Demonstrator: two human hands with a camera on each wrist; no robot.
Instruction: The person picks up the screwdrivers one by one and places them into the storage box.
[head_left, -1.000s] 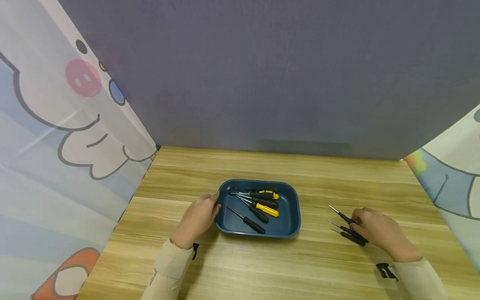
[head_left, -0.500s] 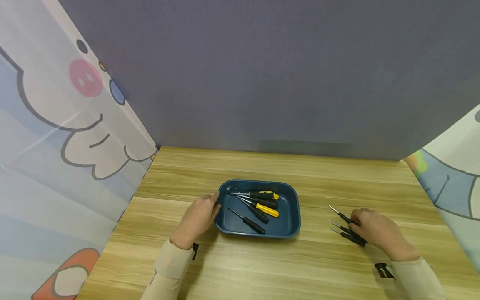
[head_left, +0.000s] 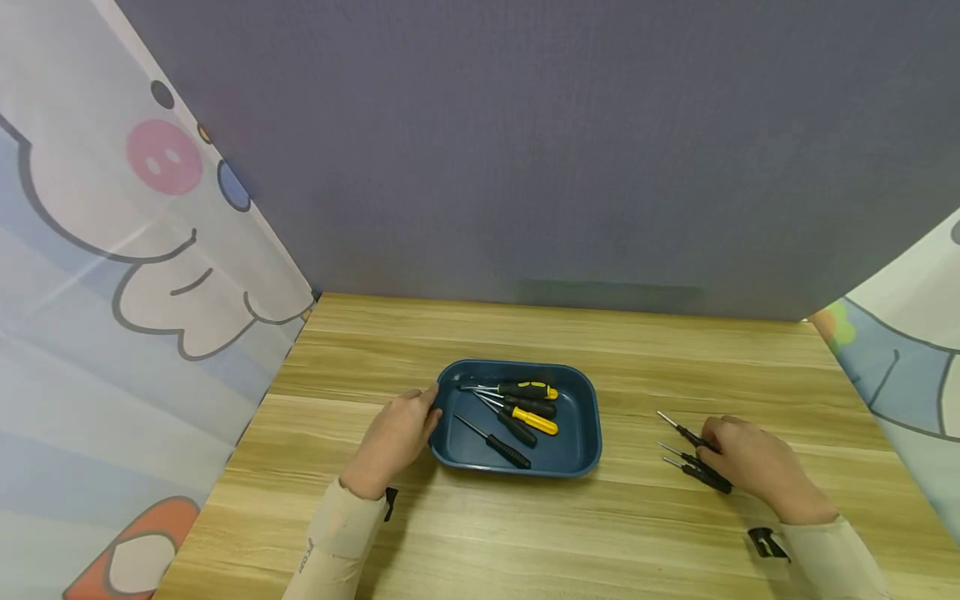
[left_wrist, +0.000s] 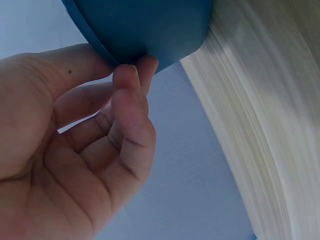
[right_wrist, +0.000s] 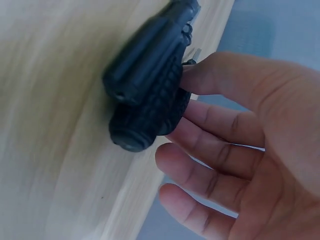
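My left hand (head_left: 397, 440) pinches the left rim of a dark blue tray (head_left: 577, 437) between thumb and fingers. In the left wrist view the thumb lies on the rim of the tray (left_wrist: 155, 30) and fingertips curl beneath. Several screwdrivers lie in it, including a yellow-handled screwdriver (head_left: 536, 420) and a black-and-yellow one. To the right, my right hand (head_left: 761, 467) pinches the handle of a black screwdriver (head_left: 690, 435) at the table. Two more black screwdrivers (head_left: 703, 476) lie just in front of it. The right wrist view shows their thick black handles (right_wrist: 145, 60) close together beside my thumb.
The wood-grain table (head_left: 510, 542) stretches around the tray and between the hands. A grey panel (head_left: 510, 167) stands along its back edge. Cartoon-printed curtains (head_left: 90, 333) hang at the left and right sides.
My right wrist has shifted slightly to the left, its fingers staying at the same screwdriver. The left hand, the tray and the screwdrivers in it look unchanged.
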